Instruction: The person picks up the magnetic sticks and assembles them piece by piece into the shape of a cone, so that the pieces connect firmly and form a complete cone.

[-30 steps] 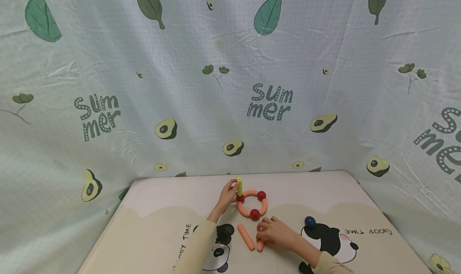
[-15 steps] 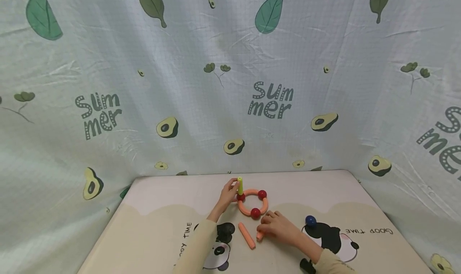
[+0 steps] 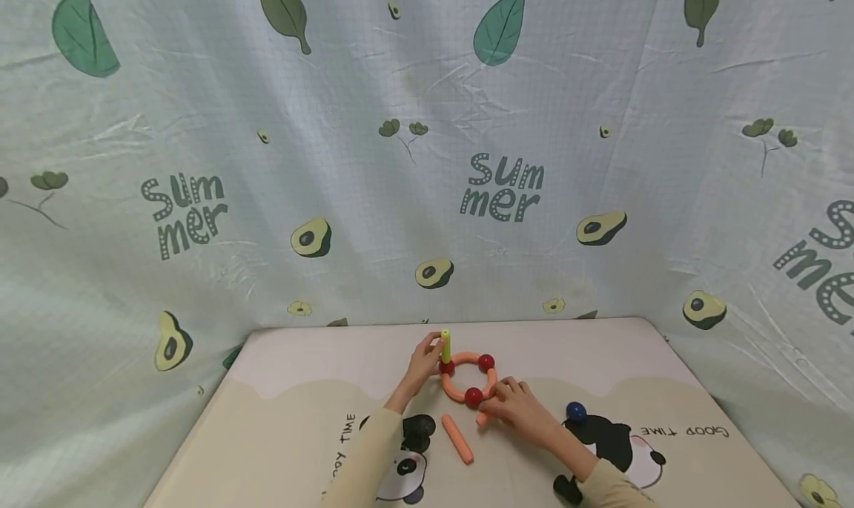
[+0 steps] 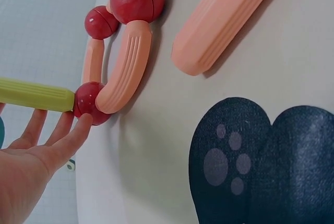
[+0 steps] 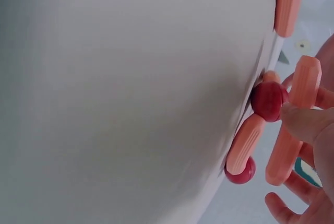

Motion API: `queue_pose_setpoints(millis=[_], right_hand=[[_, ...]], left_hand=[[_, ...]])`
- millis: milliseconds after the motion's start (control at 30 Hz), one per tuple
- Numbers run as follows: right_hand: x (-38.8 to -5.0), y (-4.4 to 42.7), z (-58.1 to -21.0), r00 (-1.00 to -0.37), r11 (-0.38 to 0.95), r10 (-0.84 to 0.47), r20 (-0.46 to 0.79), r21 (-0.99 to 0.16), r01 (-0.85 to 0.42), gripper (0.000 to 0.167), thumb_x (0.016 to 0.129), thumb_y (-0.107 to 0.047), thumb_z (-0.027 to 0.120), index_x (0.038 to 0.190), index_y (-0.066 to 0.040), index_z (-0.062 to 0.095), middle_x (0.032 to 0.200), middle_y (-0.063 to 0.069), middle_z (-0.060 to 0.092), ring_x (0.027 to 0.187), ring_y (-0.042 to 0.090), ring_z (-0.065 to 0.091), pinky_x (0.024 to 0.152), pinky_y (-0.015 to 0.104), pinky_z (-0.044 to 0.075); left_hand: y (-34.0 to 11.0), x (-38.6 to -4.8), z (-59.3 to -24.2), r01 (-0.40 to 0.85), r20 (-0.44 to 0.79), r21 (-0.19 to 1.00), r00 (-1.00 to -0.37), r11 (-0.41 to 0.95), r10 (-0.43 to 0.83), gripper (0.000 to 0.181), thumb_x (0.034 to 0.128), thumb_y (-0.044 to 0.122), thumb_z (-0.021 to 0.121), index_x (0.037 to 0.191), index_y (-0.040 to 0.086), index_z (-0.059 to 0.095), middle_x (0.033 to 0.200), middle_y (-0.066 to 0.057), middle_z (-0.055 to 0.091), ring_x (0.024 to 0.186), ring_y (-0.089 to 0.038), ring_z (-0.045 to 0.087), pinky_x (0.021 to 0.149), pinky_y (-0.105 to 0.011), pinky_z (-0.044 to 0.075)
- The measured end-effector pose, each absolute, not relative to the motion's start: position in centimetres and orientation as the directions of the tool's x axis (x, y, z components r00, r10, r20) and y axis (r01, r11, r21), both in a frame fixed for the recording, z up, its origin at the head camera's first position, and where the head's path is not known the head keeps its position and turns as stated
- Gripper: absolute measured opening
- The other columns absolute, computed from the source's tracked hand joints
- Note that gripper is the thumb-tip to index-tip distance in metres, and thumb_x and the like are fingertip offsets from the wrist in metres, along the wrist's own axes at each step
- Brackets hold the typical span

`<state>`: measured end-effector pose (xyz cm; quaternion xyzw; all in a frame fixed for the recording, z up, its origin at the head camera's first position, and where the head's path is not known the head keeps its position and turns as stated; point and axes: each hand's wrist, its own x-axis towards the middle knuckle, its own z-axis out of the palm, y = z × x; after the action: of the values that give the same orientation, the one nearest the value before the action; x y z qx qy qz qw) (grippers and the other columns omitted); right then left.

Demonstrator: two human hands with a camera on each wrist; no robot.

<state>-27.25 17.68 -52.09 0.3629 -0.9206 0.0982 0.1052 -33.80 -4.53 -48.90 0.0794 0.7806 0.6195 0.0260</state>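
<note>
A ring of curved orange pieces (image 3: 454,391) joined by red balls (image 3: 473,397) lies on the table. From its left ball (image 4: 92,104) a yellow-green magnetic rod (image 3: 445,347) stands upright. My left hand (image 3: 420,361) holds this rod, with lower fingertips at the ball; the thumb is hidden in the left wrist view. Between thumb and fingers my right hand (image 3: 523,413) pinches a straight orange magnetic rod (image 5: 286,148), just in front of the ring's near red ball. In the head view most of that rod is covered by the hand.
Another straight orange rod (image 3: 457,439) lies on the table nearer me, between my arms. A blue ball (image 3: 576,411) sits to the right of my right hand. The table's far edge meets a hanging patterned curtain (image 3: 373,196).
My right hand has moved forward with the orange rod, lifting it towards the ring's near ball. My left hand stays at the yellow-green rod.
</note>
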Motion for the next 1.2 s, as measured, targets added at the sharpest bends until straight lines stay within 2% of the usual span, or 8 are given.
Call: queue_pose_setpoints(millis=[233, 467, 733, 833, 1000, 1133, 1200], right_hand=[[-28.0, 17.7, -52.5, -0.731, 0.753, -0.578, 0.362, -0.109, -0.649, 0.029, 0.080, -0.016, 0.063, 0.103, -0.035, 0.061, 0.096, -0.005, 0.052, 0.097, 0.016, 0.041, 0.077, 0.035, 0.035], [-28.4, 17.4, -52.1, -0.781, 0.788, -0.457, 0.426, -0.213, -0.577, 0.030, 0.080, -0.016, 0.063, 0.107, -0.031, 0.061, 0.096, -0.004, 0.055, 0.094, 0.017, 0.043, 0.072, 0.033, 0.035], [-29.8, 17.2, -52.7, -0.767, 0.773, -0.377, 0.519, -0.279, -0.569, 0.034, 0.079, -0.010, 0.064, 0.110, -0.022, 0.061, 0.094, -0.002, 0.060, 0.083, 0.017, 0.048, 0.063, 0.028, 0.036], [-30.3, 17.1, -52.7, -0.766, 0.734, -0.358, 0.533, -0.347, -0.584, 0.031, 0.080, -0.007, 0.063, 0.110, -0.015, 0.061, 0.094, 0.001, 0.060, 0.081, 0.017, 0.051, 0.065, 0.031, 0.043], [-31.1, 16.9, -52.4, -0.794, 0.631, -0.301, 0.528, -0.514, -0.581, 0.029, 0.083, -0.005, 0.058, 0.111, -0.011, 0.060, 0.095, 0.003, 0.059, 0.082, 0.015, 0.055, 0.069, 0.026, 0.046], [-31.8, 16.9, -52.1, -0.835, 0.567, -0.249, 0.490, -0.625, -0.536, 0.030, 0.085, -0.007, 0.056, 0.115, -0.009, 0.058, 0.098, 0.007, 0.060, 0.086, 0.021, 0.058, 0.066, 0.023, 0.048], [-32.0, 16.8, -52.0, -0.860, 0.540, -0.225, 0.458, -0.676, -0.502, 0.031, 0.086, -0.008, 0.055, 0.116, -0.006, 0.055, 0.101, 0.011, 0.061, 0.089, 0.025, 0.059, 0.066, 0.025, 0.050]], left_hand=[[-4.6, -34.4, -49.8, 0.082, 0.049, 0.970, -0.989, 0.229, 0.143, 0.042, 0.0945, 0.035, 0.038, 0.125, 0.008, 0.045, 0.115, -0.026, 0.052, 0.104, -0.042, 0.055, 0.072, -0.043, 0.052], [-4.5, -34.5, -49.8, 0.088, 0.054, 0.966, -0.988, 0.243, 0.143, 0.041, 0.0947, 0.036, 0.038, 0.125, 0.009, 0.046, 0.115, -0.025, 0.052, 0.101, -0.038, 0.057, 0.070, -0.042, 0.052], [-4.5, -34.4, -50.0, 0.095, 0.060, 0.968, -0.987, 0.234, 0.152, 0.041, 0.0949, 0.034, 0.038, 0.126, 0.008, 0.045, 0.114, -0.026, 0.052, 0.100, -0.038, 0.057, 0.070, -0.043, 0.052], [-4.5, -34.4, -50.0, 0.096, 0.060, 0.967, -0.986, 0.235, 0.154, 0.040, 0.0949, 0.033, 0.038, 0.126, 0.009, 0.045, 0.114, -0.026, 0.053, 0.099, -0.037, 0.057, 0.070, -0.044, 0.052], [-4.5, -34.4, -49.9, 0.101, 0.066, 0.967, -0.986, 0.235, 0.154, 0.041, 0.0947, 0.034, 0.038, 0.126, 0.008, 0.045, 0.114, -0.026, 0.053, 0.099, -0.037, 0.057, 0.069, -0.043, 0.052], [-4.5, -34.3, -49.8, 0.097, 0.062, 0.967, -0.987, 0.234, 0.151, 0.041, 0.0949, 0.034, 0.038, 0.126, 0.009, 0.045, 0.115, -0.026, 0.053, 0.100, -0.037, 0.057, 0.070, -0.043, 0.052], [-4.5, -34.3, -49.7, 0.096, 0.060, 0.967, -0.986, 0.237, 0.154, 0.041, 0.0951, 0.034, 0.037, 0.126, 0.009, 0.044, 0.114, -0.026, 0.053, 0.100, -0.037, 0.057, 0.070, -0.043, 0.052]])
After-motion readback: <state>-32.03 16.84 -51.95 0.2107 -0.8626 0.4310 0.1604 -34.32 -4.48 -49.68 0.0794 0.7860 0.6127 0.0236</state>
